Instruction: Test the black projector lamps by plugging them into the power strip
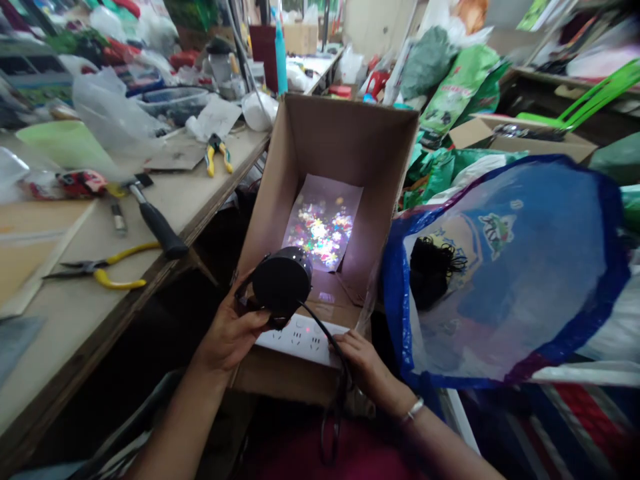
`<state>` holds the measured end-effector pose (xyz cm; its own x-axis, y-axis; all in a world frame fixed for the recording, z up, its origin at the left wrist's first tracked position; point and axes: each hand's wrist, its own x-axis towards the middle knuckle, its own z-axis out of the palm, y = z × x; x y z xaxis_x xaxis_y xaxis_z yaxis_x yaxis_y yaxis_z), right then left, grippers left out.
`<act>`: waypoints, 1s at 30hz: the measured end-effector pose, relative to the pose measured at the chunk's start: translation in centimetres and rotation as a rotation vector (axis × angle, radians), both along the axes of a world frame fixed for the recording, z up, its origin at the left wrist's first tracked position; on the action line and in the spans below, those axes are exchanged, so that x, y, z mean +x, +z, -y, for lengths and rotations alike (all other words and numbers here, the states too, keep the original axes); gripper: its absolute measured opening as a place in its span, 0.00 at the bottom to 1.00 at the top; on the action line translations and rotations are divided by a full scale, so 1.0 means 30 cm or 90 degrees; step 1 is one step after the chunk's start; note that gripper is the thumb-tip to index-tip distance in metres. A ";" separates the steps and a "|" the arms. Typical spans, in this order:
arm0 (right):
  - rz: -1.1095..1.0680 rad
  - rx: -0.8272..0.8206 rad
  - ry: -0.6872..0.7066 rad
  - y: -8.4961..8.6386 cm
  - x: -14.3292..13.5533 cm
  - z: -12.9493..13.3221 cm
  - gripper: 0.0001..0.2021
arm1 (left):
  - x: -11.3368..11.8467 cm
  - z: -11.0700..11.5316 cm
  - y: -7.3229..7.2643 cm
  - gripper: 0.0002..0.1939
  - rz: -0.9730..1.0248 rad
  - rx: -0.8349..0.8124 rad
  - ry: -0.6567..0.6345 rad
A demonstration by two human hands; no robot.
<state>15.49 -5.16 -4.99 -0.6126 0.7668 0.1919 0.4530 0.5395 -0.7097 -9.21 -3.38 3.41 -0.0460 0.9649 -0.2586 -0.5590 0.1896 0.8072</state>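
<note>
My left hand (pixel 231 333) grips a round black projector lamp (pixel 281 281) and aims it into an open cardboard box (pixel 345 140). A patch of coloured light (pixel 321 230) shows on a white sheet inside the box. My right hand (pixel 361 362) rests on a white power strip (pixel 300 339) lying across the box's near edge, fingers closed on the lamp's black cable (pixel 334 347) where it meets the strip. The cable hangs down toward my lap.
A wooden workbench (pixel 200 193) runs along the left with a hammer (pixel 153 220), yellow-handled pliers (pixel 103 268) and another pair (pixel 219 152). A big blue-rimmed plastic bag (pixel 520 267) holding black items sits at right. Green bags and boxes crowd behind.
</note>
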 end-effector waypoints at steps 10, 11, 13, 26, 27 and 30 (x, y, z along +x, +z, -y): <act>-0.107 0.028 -0.127 -0.137 -0.059 0.009 0.12 | 0.026 -0.071 -0.086 0.37 0.033 0.011 0.024; -0.120 0.036 -0.141 -0.151 -0.064 0.010 0.13 | 0.025 -0.071 -0.094 0.36 0.030 0.010 0.027; -0.142 0.056 -0.177 -0.175 -0.072 0.014 0.15 | 0.024 -0.069 -0.104 0.35 0.025 0.008 0.026; -0.113 0.145 -0.243 -0.226 -0.082 -0.005 0.10 | 0.015 -0.064 -0.104 0.37 0.016 0.027 0.041; -0.108 0.139 -0.241 -0.225 -0.083 -0.006 0.10 | 0.017 -0.065 -0.104 0.36 0.015 0.030 0.043; -0.101 0.114 -0.251 -0.212 -0.088 -0.011 0.07 | 0.024 -0.062 -0.100 0.35 0.007 0.036 0.039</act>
<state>12.85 -4.84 -11.33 -0.2328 0.8819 0.4100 0.5417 0.4677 -0.6984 -8.50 -1.50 0.42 -0.1025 0.9735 -0.2046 -0.5766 0.1095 0.8097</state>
